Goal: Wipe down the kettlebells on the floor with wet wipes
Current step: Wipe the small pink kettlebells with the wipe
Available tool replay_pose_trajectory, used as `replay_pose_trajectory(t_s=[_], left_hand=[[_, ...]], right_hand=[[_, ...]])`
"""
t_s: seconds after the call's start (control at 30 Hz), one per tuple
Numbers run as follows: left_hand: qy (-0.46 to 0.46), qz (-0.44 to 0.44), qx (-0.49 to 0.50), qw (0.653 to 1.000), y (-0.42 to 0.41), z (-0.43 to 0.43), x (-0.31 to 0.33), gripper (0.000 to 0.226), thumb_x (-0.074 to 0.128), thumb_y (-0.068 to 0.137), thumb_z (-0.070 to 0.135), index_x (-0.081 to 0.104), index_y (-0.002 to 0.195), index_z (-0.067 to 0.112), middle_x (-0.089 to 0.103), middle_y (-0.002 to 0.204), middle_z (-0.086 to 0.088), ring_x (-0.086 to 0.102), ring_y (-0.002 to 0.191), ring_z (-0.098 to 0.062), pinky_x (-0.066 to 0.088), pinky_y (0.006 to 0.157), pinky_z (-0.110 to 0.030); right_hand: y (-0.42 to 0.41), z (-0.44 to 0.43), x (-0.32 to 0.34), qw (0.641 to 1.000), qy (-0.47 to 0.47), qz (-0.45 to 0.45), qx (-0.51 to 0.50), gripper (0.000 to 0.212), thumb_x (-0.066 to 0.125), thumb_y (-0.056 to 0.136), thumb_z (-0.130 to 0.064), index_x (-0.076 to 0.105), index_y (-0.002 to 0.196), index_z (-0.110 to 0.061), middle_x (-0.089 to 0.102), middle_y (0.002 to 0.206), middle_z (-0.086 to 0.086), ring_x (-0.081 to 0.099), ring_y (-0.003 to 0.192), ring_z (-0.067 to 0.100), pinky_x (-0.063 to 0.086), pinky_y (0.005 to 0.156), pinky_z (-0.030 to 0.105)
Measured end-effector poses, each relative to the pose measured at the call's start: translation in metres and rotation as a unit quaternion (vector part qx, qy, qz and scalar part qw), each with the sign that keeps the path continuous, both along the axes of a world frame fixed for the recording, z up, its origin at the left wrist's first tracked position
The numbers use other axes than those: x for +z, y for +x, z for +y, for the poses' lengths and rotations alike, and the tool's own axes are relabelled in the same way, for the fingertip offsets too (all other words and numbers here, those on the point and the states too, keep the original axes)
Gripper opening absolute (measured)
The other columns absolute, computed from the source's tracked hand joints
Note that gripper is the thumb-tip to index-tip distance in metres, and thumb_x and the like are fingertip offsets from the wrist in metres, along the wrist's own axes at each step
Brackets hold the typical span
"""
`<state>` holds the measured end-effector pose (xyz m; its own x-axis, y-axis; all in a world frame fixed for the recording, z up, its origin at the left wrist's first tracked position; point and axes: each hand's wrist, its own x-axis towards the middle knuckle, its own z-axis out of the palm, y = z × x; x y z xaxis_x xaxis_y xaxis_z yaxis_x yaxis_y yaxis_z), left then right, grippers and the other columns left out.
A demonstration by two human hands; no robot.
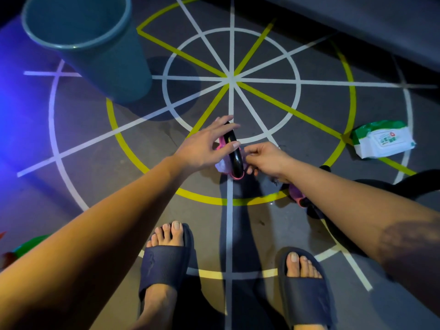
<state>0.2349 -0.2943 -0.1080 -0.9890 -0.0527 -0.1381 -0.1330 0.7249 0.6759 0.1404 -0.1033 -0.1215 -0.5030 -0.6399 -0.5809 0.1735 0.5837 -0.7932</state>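
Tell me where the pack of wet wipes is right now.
In the head view, the wet wipes pack lies on the floor at the right, just outside the yellow ring, well right of the right hand and the kettlebell, touching neither.

Pink-and-black kettlebell (234, 152), teal bucket (95, 46), white-yellow-lined floor (262, 110).

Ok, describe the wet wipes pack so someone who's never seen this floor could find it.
Find the big wheel of white and yellow lines on the grey floor. Follow its yellow ring to the right side, where the wet wipes pack lies. It's the only white packet, green along its top edge.
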Motion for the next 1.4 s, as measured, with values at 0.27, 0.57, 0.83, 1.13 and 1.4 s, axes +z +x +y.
replay_pose_trajectory(t_s=[0.27, 0.57, 0.83, 1.13, 1.4], left_hand=[[0.007, -0.002, -0.002, 1.000, 0.002, 0.000, -0.002, 0.052, 0.050, 0.099, 0.060, 0.044, 0.147, 0.041, 0.025, 0.163, 0.023, 0.042, 0.143, -0.011, 0.040, 0.113, -0.039], [0.015, 0.012, 0.000, 1.000, 0.002, -0.001, -0.008, 0.052, 0.050, 0.098, 0.060, 0.045, 0.147, 0.042, 0.027, 0.162, 0.021, 0.031, 0.148, -0.006, 0.042, 0.112, -0.045], [0.019, 0.005, 0.003, 1.000, 0.000, -0.001, -0.007, 0.053, 0.048, 0.097, 0.063, 0.044, 0.146, 0.043, 0.026, 0.162, 0.023, 0.035, 0.147, -0.007, 0.043, 0.112, -0.045], [0.016, 0.001, 0.009, 1.000, 0.002, 0.000, -0.005, 0.051, 0.050, 0.098, 0.060, 0.045, 0.147, 0.043, 0.026, 0.162, 0.024, 0.035, 0.147, -0.007, 0.041, 0.113, -0.044], [0.017, -0.002, 0.010, 1.000, 0.001, 0.001, -0.004, 0.053, 0.049, 0.098, 0.061, 0.045, 0.147, 0.041, 0.025, 0.163, 0.020, 0.022, 0.151, -0.004, 0.040, 0.113, -0.046]], right_hand=[[-0.002, 0.007, 0.016, 0.989, 0.056, 0.054, 0.122, 0.030, 0.053, 0.098, 0.003, 0.071, 0.109, -0.018, 0.062, 0.048, -0.011, 0.054, 0.041, 0.001, 0.038, 0.042, 0.015], [0.001, -0.002, 0.022, 0.983, 0.049, -0.173, 0.032, 0.027, 0.043, 0.089, -0.001, 0.053, 0.068, -0.016, 0.053, 0.064, 0.001, 0.042, 0.050, 0.013, 0.037, 0.048, 0.024], [0.003, 0.002, 0.015, 0.982, 0.041, -0.181, 0.020, 0.037, 0.033, 0.082, -0.003, 0.069, 0.076, -0.009, 0.072, 0.090, 0.014, 0.060, 0.074, 0.031, 0.047, 0.062, 0.037], [0.010, -0.008, 0.020, 0.986, 0.106, 0.052, 0.113, 0.028, 0.048, 0.091, -0.006, 0.068, 0.074, -0.015, 0.073, 0.085, 0.010, 0.066, 0.073, 0.015, 0.056, 0.074, 0.033], [-0.005, -0.008, 0.031, 0.993, 0.062, -0.070, 0.077, 0.026, 0.048, 0.090, 0.004, 0.073, 0.085, -0.001, 0.072, 0.078, 0.008, 0.069, 0.081, 0.018, 0.059, 0.078, 0.034]])
